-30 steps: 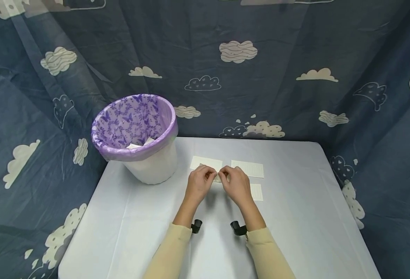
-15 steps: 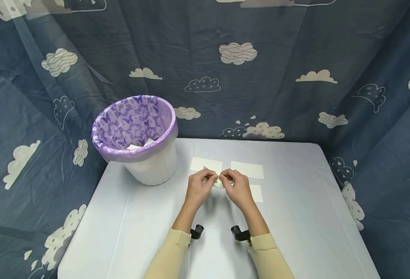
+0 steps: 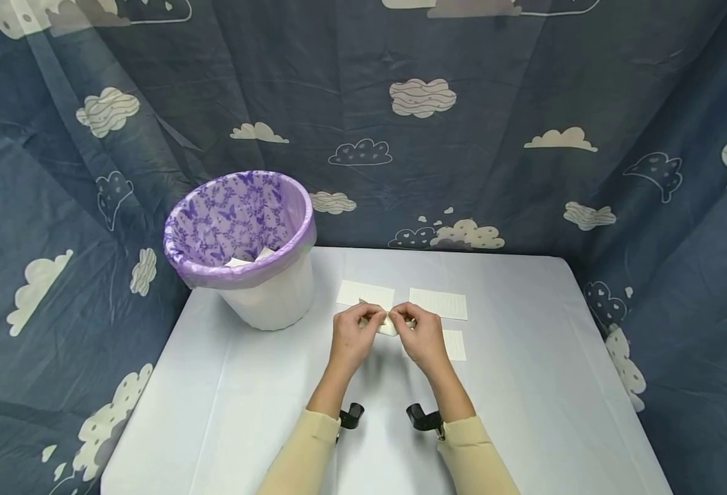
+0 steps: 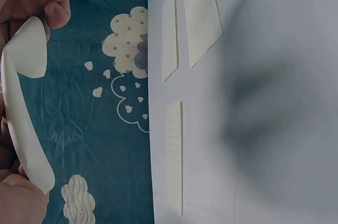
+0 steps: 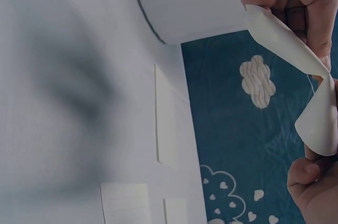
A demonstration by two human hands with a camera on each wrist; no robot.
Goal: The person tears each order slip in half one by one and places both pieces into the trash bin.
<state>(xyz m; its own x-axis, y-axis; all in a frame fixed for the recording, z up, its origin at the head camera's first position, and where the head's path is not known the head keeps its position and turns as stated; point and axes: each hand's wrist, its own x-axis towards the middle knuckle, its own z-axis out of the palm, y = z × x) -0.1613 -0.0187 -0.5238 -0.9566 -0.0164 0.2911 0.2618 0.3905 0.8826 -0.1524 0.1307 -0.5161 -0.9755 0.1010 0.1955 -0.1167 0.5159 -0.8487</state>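
Note:
A cream sheet of paper (image 3: 387,329) is held up between both hands, above the table. The left hand (image 3: 351,335) pinches its left part between thumb and fingers. From the other side the right hand (image 3: 424,338) pinches it, thumb tips almost meeting at the middle. In the left wrist view the paper (image 4: 24,123) curves as a bent strip, with one flap folded over. The right wrist view shows the paper (image 5: 288,44) narrowed and twisted near its middle; whether it is torn there I cannot tell.
Lined paper cards lie behind the hands: one at left (image 3: 366,293), one at right (image 3: 439,303), one nearer (image 3: 454,345). A white bin (image 3: 271,302) with a purple butterfly liner (image 3: 233,213) stands at the left, paper pieces (image 3: 264,253) inside. A cloud-patterned curtain surrounds the white table (image 3: 524,385).
The paper has bent between the hands, and more of its pale surface shows below the fingertips. Both hands keep their pinch and have barely shifted. The head view has tilted slightly upward.

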